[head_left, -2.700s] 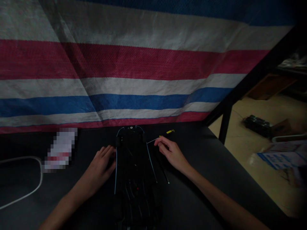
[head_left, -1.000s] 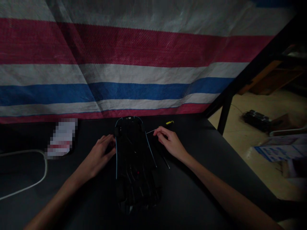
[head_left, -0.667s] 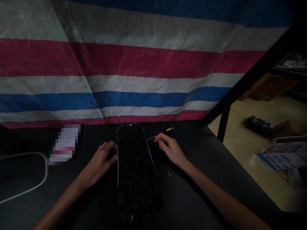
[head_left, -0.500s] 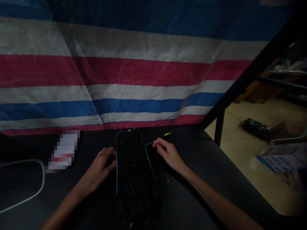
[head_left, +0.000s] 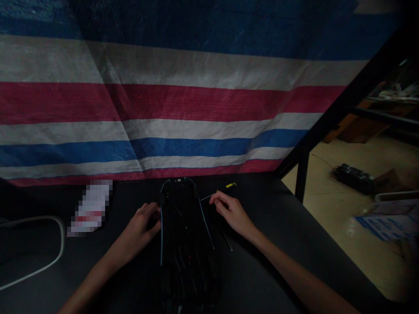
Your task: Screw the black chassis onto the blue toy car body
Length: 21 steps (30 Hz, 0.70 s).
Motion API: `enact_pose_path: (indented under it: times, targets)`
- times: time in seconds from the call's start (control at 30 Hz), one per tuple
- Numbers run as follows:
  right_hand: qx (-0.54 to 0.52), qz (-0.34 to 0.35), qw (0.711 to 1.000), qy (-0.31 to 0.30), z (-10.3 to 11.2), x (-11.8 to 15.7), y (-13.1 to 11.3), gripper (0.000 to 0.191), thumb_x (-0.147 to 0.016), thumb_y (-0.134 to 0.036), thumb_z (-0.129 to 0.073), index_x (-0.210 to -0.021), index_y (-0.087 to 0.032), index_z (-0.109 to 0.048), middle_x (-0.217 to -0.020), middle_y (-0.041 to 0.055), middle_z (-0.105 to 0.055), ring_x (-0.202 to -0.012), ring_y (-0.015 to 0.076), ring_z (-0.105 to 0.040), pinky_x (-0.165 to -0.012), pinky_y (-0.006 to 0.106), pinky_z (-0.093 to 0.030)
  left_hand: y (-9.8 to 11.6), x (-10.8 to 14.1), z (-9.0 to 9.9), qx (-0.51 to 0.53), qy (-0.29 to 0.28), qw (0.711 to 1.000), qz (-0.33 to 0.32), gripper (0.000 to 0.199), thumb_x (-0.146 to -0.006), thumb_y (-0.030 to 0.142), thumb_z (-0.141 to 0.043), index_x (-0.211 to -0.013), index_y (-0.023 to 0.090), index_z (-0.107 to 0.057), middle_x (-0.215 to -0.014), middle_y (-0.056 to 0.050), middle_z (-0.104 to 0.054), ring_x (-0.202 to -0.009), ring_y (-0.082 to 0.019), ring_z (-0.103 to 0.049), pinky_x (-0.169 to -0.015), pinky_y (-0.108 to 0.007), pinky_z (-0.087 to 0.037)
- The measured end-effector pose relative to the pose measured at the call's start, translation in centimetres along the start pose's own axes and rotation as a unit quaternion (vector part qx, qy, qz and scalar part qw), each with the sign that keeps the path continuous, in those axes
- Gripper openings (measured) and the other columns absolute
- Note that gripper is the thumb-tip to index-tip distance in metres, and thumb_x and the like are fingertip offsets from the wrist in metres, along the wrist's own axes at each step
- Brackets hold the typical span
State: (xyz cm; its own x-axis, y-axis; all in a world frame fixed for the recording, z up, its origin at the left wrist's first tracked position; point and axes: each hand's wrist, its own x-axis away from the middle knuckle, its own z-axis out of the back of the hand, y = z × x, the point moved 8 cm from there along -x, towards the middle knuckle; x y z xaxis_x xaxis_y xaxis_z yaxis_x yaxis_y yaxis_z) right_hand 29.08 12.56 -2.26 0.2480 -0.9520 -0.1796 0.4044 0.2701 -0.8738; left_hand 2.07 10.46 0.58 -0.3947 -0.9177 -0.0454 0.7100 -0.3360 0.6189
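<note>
A dark toy car (head_left: 185, 226) with thin blue edging lies upside down on the black table, its wheels and underside facing up. My left hand (head_left: 145, 222) is closed against the car's left side, fingertips and thumb at its edge. To the right of the car, my right hand (head_left: 231, 211) has its fingers curled and pinched together. Whatever they hold, if anything, is too small or hidden to make out. Just beyond those fingers lies a screwdriver (head_left: 231, 186) with a yellow and black handle, its thin shaft pointing toward the car.
A second thin dark rod (head_left: 226, 240) lies between the car and my right forearm. At the left are a blurred-out packet (head_left: 93, 205) and a white looped cable or frame (head_left: 62, 237). A striped tarp (head_left: 163, 104) hangs behind the table (head_left: 281, 226). Boxes (head_left: 389, 220) stand on the floor at right.
The whole view has shifted slightly, so things sit a little lower and further right. Both hands keep nearly the same place and pose beside the car.
</note>
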Motion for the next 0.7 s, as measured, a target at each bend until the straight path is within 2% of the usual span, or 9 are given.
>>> enact_pose_path:
  times: [0.23, 0.37, 0.47, 0.57, 0.7]
  targets:
    - [0.068, 0.024, 0.997, -0.041, 0.6, 0.3, -1.8, 0.019, -0.101, -0.034, -0.047, -0.099, -0.023, -0.062, -0.08, -0.0022, -0.061, -0.068, 0.0136, -0.055, -0.064, 0.025, -0.039, 0.2, -0.2, 0.1, 0.019, 0.006, 1.0, -0.006, 0.014, -0.095, 0.033, -0.053, -0.093, 0.021, -0.061, -0.095, -0.006, -0.063, -0.088, -0.026, -0.063, -0.082, -0.044, -0.053]
    - [0.148, 0.029, 0.987, -0.051, 1.1, 0.7, -2.6, 0.015, -0.098, -0.034, -0.052, -0.106, -0.024, -0.061, -0.068, -0.0056, -0.056, -0.06, 0.0129, -0.053, -0.06, 0.026, -0.036, -0.2, -0.3, 0.0, 0.038, 0.003, 0.999, -0.017, 0.013, -0.095, 0.03, -0.052, -0.094, 0.02, -0.061, -0.097, -0.005, -0.062, -0.087, -0.024, -0.064, -0.081, -0.042, -0.054]
    - [0.21, 0.035, 0.975, -0.056, 0.9, 1.1, -2.8, 0.021, -0.094, -0.034, -0.057, -0.112, -0.025, -0.063, -0.066, -0.0063, -0.054, -0.057, 0.0123, -0.052, -0.058, 0.027, -0.033, -0.2, -0.3, 0.0, 0.037, 0.009, 0.999, -0.024, 0.013, -0.094, 0.03, -0.053, -0.095, 0.02, -0.062, -0.096, -0.006, -0.061, -0.087, -0.025, -0.065, -0.082, -0.043, -0.054]
    - [0.251, 0.046, 0.965, -0.063, 0.4, 1.4, -2.9, 0.029, -0.093, -0.035, -0.058, -0.119, -0.026, -0.064, -0.069, -0.0048, -0.057, -0.058, 0.0121, -0.054, -0.059, 0.027, -0.034, -0.2, -0.1, 0.0, 0.047, 0.019, 0.999, -0.013, 0.015, -0.094, 0.032, -0.055, -0.103, 0.02, -0.059, -0.099, -0.006, -0.063, -0.087, -0.025, -0.066, -0.083, -0.044, -0.055]
    - [0.284, 0.054, 0.955, -0.068, 0.2, 1.6, -3.2, 0.029, -0.092, -0.036, -0.059, -0.118, -0.024, -0.065, -0.07, -0.0034, -0.059, -0.06, 0.0132, -0.054, -0.06, 0.027, -0.035, -0.4, 0.1, 0.2, 0.094, 0.053, 0.994, 0.008, 0.03, -0.093, 0.033, -0.057, -0.12, 0.02, -0.051, -0.107, -0.009, -0.066, -0.092, -0.026, -0.067, -0.086, -0.046, -0.056]
